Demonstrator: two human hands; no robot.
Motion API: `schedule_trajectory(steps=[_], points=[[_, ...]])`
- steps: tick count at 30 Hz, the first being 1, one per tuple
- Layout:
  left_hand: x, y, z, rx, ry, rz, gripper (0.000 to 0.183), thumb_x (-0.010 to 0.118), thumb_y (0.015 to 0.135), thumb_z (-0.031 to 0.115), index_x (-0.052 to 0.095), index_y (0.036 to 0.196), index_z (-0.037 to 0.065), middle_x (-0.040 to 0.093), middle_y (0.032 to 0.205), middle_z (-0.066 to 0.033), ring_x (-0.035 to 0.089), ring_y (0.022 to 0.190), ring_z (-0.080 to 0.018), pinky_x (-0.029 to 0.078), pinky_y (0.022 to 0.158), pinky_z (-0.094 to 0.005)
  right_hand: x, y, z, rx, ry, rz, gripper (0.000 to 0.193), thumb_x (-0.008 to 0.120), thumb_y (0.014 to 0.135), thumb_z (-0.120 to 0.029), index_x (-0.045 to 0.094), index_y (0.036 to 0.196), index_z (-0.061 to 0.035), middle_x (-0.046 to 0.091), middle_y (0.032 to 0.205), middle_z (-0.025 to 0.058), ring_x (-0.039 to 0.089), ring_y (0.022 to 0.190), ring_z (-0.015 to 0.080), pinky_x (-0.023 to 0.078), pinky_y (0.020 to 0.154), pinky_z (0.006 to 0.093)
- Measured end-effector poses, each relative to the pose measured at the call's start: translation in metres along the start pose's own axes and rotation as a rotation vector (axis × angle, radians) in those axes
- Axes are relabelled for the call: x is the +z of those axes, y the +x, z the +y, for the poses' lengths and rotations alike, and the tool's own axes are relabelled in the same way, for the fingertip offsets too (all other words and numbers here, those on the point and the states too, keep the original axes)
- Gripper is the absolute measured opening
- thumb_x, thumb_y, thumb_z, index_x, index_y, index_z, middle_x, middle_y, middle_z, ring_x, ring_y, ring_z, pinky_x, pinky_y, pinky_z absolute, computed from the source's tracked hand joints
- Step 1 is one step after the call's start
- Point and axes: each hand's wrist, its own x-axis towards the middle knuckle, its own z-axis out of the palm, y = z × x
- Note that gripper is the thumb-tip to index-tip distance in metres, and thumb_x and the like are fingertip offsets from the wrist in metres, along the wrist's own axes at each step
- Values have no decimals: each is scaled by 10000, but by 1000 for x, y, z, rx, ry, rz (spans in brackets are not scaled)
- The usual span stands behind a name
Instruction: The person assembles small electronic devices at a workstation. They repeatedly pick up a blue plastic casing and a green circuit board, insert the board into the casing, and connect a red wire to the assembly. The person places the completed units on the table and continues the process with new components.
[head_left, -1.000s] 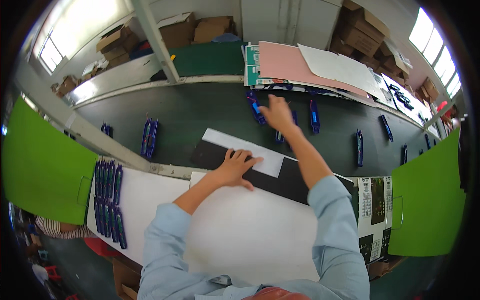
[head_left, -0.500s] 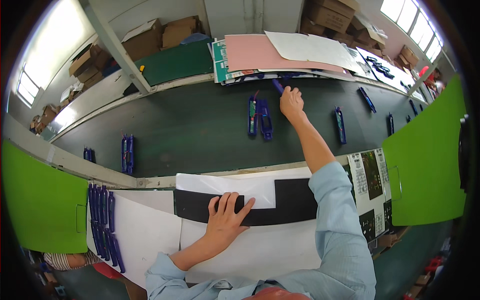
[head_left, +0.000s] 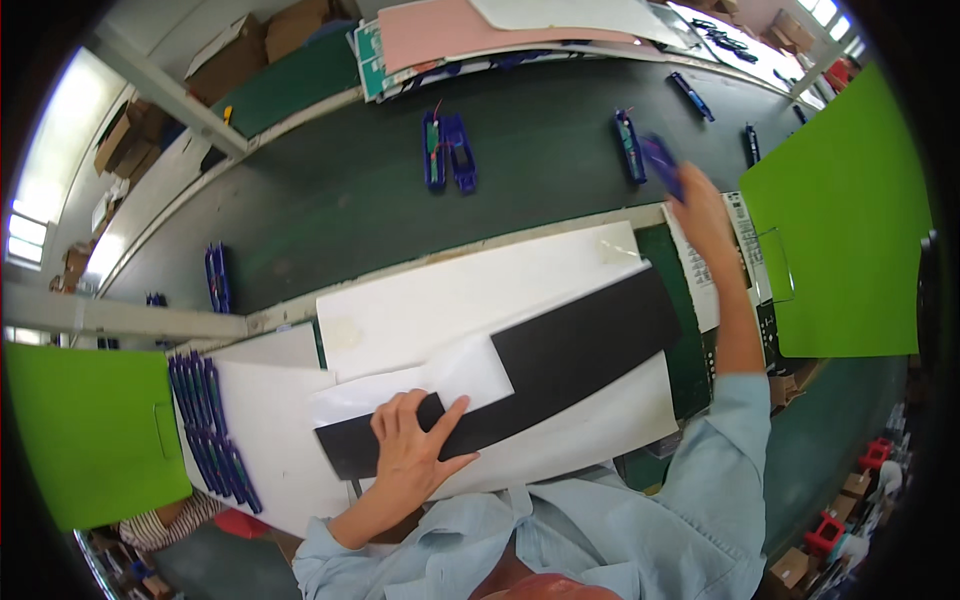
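Observation:
My left hand (head_left: 408, 445) rests on the black sheet (head_left: 590, 340), fingers and thumb spread across its left part. A translucent white film (head_left: 465, 375) lies against the sheet's stepped far edge, beside my fingertips. Out to the right, my right hand (head_left: 705, 215) grips a long purple-blue plastic casing (head_left: 662, 165), smeared by motion. That casing is beside another blue casing (head_left: 630, 147) with a green circuit board inside. Farther left on the dark green surface lies an opened pair of casing halves (head_left: 448, 152), with a board and red wire in one.
Rows of blue casings (head_left: 210, 430) lie on white board at left. Green panels (head_left: 90, 430) flank the bench on both sides. Stacked sheets (head_left: 500, 35) lie at the far edge. A raised pale rail (head_left: 480, 245) divides the bench from the dark surface.
My right hand has swung from the stacked sheets to the right and nearer with the casing. The black sheet has come nearer under my left hand and slants. The whole view has shifted.

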Motion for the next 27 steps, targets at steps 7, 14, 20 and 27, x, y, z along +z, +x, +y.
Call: schedule_trajectory(steps=[7,14,20,27], points=[[76,-63,11,92,-6,-206,962,896,749,570,541,1601,299,349,1660,-197,271,1566,-432,184,1246,-662,3,-155,172,319,-389,-87,379,738,953,-103,587,1293,-30,717,1184,231,694,1112,459,555,930,550],[106,-78,14,173,94,-91,1019,826,771,657,427,1668,386,301,1755,-114,234,1631,-404,185,1283,-676,32,-162,216,259,-346,-17,384,757,949,-135,581,1280,-55,712,1170,212,700,1099,450,564,914,550],[108,-70,18,162,51,-86,979,733,792,758,442,1657,402,309,1748,-103,225,1634,-389,162,1294,-680,31,-160,207,342,-310,-94,456,751,947,-147,584,1335,23,697,1252,296,690,1145,494,548,979,548],[112,-55,26,215,9,-74,950,688,823,769,461,1652,365,331,1725,-125,220,1631,-395,139,1280,-721,3,-162,170,104,-494,223,427,767,932,-127,579,1289,12,728,1166,288,721,1064,484,581,915,565]])
